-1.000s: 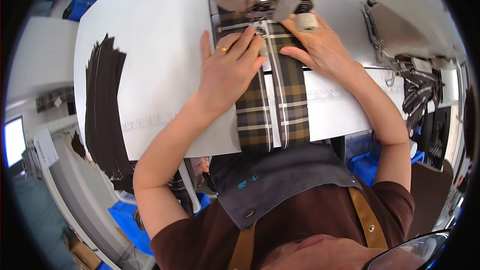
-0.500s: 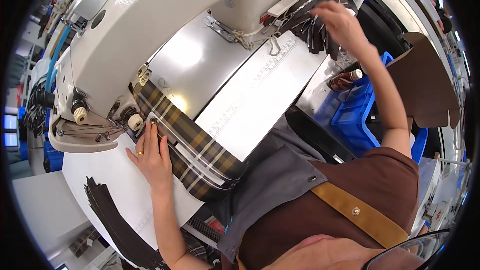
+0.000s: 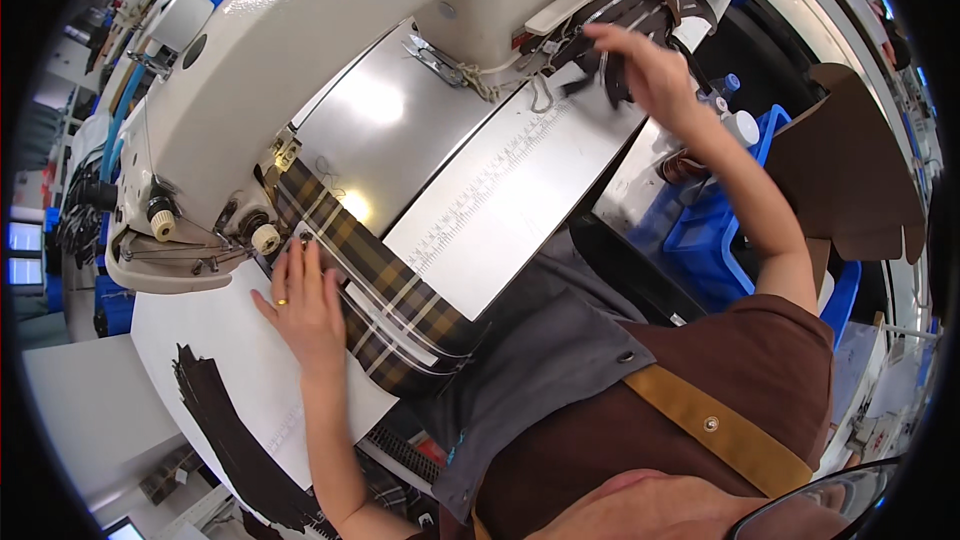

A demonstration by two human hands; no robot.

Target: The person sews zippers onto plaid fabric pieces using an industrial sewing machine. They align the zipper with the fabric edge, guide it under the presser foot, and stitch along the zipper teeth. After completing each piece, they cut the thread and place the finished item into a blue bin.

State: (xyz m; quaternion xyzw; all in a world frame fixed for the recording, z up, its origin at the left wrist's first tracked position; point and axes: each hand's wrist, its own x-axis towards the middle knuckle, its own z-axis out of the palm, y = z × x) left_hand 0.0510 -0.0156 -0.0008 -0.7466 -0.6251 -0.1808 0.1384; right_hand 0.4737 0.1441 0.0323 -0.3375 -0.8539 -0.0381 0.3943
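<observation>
My left hand [image 3: 308, 305] lies with fingers stretched out on a brown-and-black plaid fabric piece [image 3: 370, 255], close beside the needle area of a cream sewing machine [image 3: 330, 15]. A narrow dark strip edged with light lines [image 3: 395, 325] runs along the plaid. Over the right part of the white table, my right hand [image 3: 655, 80] is raised, its fingers pinched on a dark zipper [image 3: 613, 88] that dangles below them, blurred by motion. Behind that hand sits a heap of dark zippers [image 3: 640, 8] with silvery teeth.
Thread snips [image 3: 432, 58] and a cord lie under the machine arm. Ruler markings [image 3: 480, 170] run along the white table. To the right stand a blue crate [image 3: 695, 260], bottles and brown cardboard [image 3: 850, 170]. Dark fabric strips [image 3: 230, 430] lie at the left.
My right hand has drawn a zipper away from the heap, moving slightly left and nearer. My left hand stays on the plaid fabric.
</observation>
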